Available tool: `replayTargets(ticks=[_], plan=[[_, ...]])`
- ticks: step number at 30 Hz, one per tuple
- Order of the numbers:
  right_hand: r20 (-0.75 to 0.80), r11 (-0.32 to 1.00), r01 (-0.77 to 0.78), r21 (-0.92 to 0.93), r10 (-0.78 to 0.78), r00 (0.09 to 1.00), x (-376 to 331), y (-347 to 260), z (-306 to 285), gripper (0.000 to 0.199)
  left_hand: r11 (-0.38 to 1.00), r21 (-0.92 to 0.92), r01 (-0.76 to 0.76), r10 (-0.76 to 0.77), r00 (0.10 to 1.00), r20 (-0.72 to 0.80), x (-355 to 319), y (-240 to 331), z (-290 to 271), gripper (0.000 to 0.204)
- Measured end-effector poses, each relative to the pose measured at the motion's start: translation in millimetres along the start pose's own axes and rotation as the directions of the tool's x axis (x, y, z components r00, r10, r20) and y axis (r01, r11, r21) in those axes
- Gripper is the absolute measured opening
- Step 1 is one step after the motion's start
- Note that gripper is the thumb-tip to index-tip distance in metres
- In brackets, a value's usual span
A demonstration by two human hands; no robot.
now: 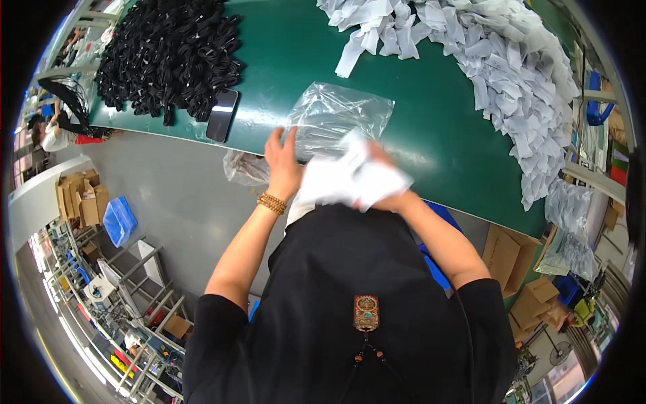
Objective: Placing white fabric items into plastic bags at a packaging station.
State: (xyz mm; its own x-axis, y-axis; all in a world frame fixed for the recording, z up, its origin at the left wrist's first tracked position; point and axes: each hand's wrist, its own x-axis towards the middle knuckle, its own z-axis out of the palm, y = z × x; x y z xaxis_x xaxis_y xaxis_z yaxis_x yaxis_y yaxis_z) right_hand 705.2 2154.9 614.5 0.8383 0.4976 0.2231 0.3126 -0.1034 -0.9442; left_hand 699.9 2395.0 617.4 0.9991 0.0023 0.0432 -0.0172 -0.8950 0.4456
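Note:
My right hand (389,192) grips a white packet (340,176), which looks thin and limp and is smeared by motion in front of my body at the table's near edge. Beside the packet's left side is my left hand (282,161), its fingers stretched upward and apart. The thumb is hard to see there, and I cannot tell whether that hand touches the packet. A clear plastic bag (336,114) lies flat on the green table (431,101), just beyond both hands. Part of the bag is covered by the white packet.
A heap of black bundled cables (171,57) fills the table's far left, with a dark phone (222,116) beside it. Many whitish packets (515,81) are piled along the far right. Crumpled clear plastic (245,168) hangs at the near edge. Cardboard boxes (508,262) stand below right.

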Motion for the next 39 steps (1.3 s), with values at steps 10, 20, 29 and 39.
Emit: replayTargets(ticks=[10,20,29,39], plan=[[0.370,0.962,0.059,-0.268,0.046,0.928,132,75,41,0.080,0.621,-0.740,0.261,-0.132,0.964,0.230,56,-74,8,0.028],[0.209,0.633,0.007,-0.774,0.246,0.946,213,98,79,0.037,0.473,-0.765,0.438,-0.191,0.898,0.396,73,-44,-17,0.023],[0.730,0.577,0.656,-0.486,-0.144,0.668,294,81,93,0.053,-0.036,-0.806,0.591,-0.345,0.750,0.565,81,-102,-70,0.031],[0.335,0.465,0.010,-0.885,0.621,0.709,303,-17,93,0.037,0.178,-0.842,0.509,-0.314,0.841,0.441,121,-143,-128,0.027]])
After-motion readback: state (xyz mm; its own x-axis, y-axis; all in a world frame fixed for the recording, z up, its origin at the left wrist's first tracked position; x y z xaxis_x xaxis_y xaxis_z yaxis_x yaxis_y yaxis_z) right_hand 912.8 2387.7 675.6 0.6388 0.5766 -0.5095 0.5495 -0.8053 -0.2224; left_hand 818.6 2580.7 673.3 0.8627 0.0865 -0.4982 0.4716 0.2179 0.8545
